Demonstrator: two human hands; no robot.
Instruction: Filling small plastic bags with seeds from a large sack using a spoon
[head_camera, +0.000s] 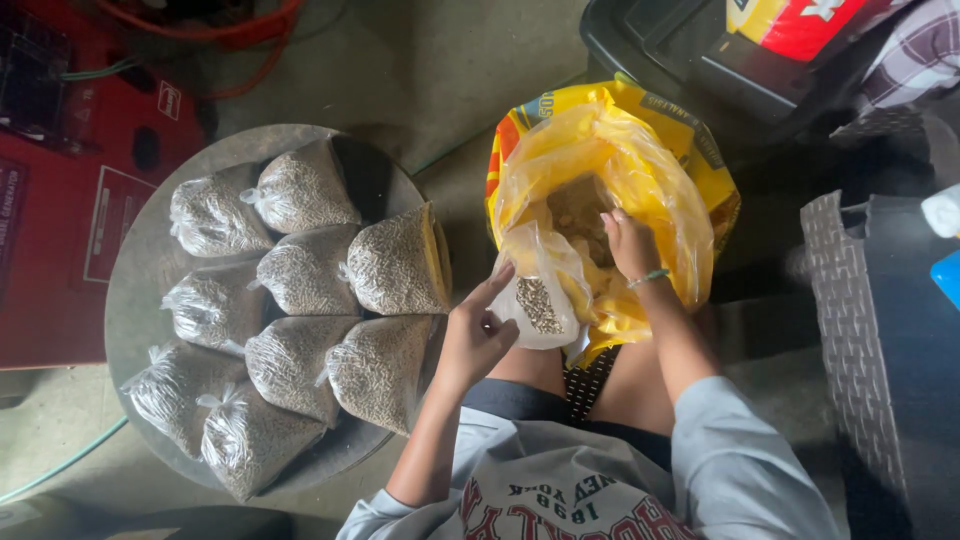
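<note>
Just in front of the person's knees, beside the big yellow feed sack (655, 150), the left hand (472, 338) is pinching the rim of a small clear plastic bag (540, 290), fingers and thumb closed on the film and holding its mouth open toward the sack. A little grain-like feed is already lying in the bottom of that small bag. Inside the sack's mouth, the right hand (628, 243) is reaching down into the pellets, a thin bracelet showing at the wrist; its fingers are curling downward, but whether they are gripping a scoop or a handful I cannot tell, since the sack's liner is hiding the fingertips. As a judgement, the filling is going best if the small bag's mouth is staying wide and pressed close to the sack's rim, so that nothing is spilling between them. To the left of the sack, a round metal tray (135, 290) is carrying nine or so filled, knotted bags of feed (300, 280), lying packed against one another. Beyond the sack, a dark bin (660, 45) is standing on the concrete floor.
</note>
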